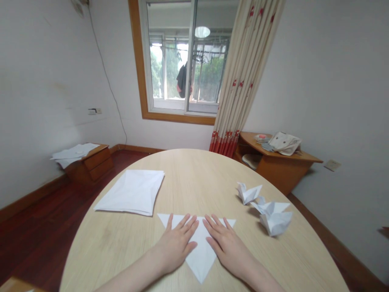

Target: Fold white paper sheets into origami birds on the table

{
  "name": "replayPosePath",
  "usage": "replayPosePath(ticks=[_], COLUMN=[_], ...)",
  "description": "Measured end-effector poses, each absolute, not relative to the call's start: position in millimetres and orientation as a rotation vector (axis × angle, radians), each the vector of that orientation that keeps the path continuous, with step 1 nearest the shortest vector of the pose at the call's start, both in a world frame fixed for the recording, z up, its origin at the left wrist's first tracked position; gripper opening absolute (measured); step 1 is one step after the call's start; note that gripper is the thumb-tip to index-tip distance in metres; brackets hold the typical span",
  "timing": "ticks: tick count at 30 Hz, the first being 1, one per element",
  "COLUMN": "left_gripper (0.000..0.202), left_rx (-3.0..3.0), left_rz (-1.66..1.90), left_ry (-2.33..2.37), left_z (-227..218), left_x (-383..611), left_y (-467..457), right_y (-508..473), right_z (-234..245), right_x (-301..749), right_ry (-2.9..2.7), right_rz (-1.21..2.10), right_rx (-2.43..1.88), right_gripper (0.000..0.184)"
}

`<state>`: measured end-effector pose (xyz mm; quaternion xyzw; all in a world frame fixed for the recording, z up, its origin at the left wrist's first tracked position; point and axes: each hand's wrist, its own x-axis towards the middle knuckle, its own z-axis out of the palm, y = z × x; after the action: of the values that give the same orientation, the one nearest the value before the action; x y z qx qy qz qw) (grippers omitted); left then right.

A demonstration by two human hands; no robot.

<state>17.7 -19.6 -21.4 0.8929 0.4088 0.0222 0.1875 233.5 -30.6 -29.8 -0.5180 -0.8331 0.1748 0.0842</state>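
A sheet of white paper (201,259) folded into a triangle lies on the round table, its point toward me and its long edge at the far side. My left hand (179,243) rests flat on its left half, fingers spread toward the far edge. On the right half lies my right hand (223,242), also flat with fingers stretched out. Both palms face down, and the thumbs point inward with a strip of paper between them. Parts of the triangle are covered by the hands.
A stack of white paper sheets (132,190) sits at the table's left. Several folded paper birds (275,219) stand on the right. The round wooden table (194,174) has a curved edge. Beyond it are a small cabinet (97,162) and a corner desk (282,166) with a bag.
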Motion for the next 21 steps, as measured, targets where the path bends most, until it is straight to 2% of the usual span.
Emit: replayPosePath(ticks=[7, 12, 18, 21], left_gripper=[0.051, 0.055, 0.088, 0.097], left_rx=[2.479, 2.500, 2.571, 2.549], left_rz=[0.027, -0.032, -0.014, 0.041], left_ry=[1.234, 1.269, 1.037, 0.979], left_z=[-19, -14, -11, -13], left_x=[18, 14, 3, 1], left_y=[-21, -21, -10, -7], right_y=[-31, -29, -29, -28], right_z=[-33, -34, -33, -35], right_x=[241, 246, 250, 251], right_ry=[-2.455, -2.420, -2.439, -2.442], right_rz=[0.540, 0.533, 0.532, 0.508], right_rx=[-1.658, -1.777, -1.733, -1.729], right_gripper=[0.050, 0.059, 0.059, 0.059])
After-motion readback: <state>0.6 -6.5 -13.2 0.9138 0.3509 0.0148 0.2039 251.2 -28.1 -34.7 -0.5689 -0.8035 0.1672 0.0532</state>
